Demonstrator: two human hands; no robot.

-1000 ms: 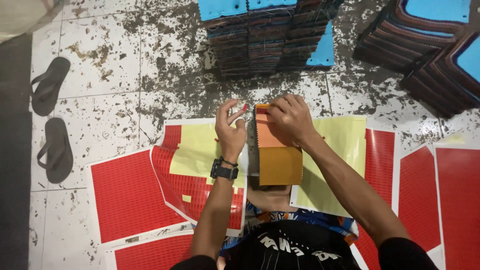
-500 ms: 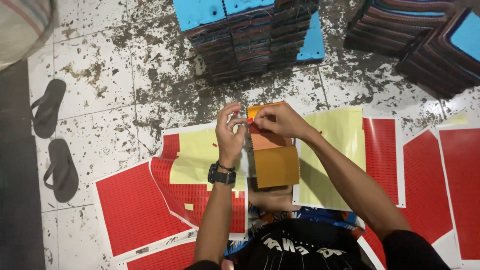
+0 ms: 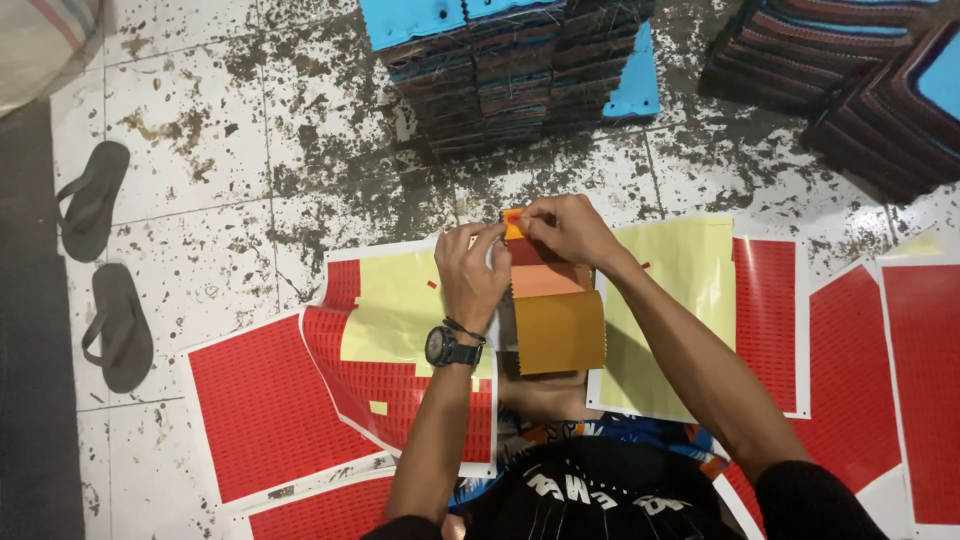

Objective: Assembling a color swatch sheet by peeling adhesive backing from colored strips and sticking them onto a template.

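a: what have your hands got?

b: both are pinched together on the top edge of a small booklet (image 3: 555,315) of coloured pages, orange and mustard. my left hand (image 3: 472,272) grips it from nine o'clock, my right hand (image 3: 562,228) from about one o'clock, fingertips nearly touching each other over a little yellow-orange tab at the top. there's a black watch (image 3: 447,347) on my left wrist.

a: where does the booklet sit?

b: right in front of me, over my lap, its mustard page hanging down towards six o'clock. i can't tell whether it rests on my knee or only hangs from my fingers.

a: and around it?

b: red sticker sheets (image 3: 262,405) lie spread on the stained tile floor (image 3: 200,100) from eight o'clock round to three o'clock, some peeled down to pale yellow backing (image 3: 690,270). at twelve o'clock stands a stack of dark pads with blue tops (image 3: 500,60), another pile (image 3: 850,80) at two o'clock. a pair of dark sandals (image 3: 105,260) lies well apart at nine o'clock.
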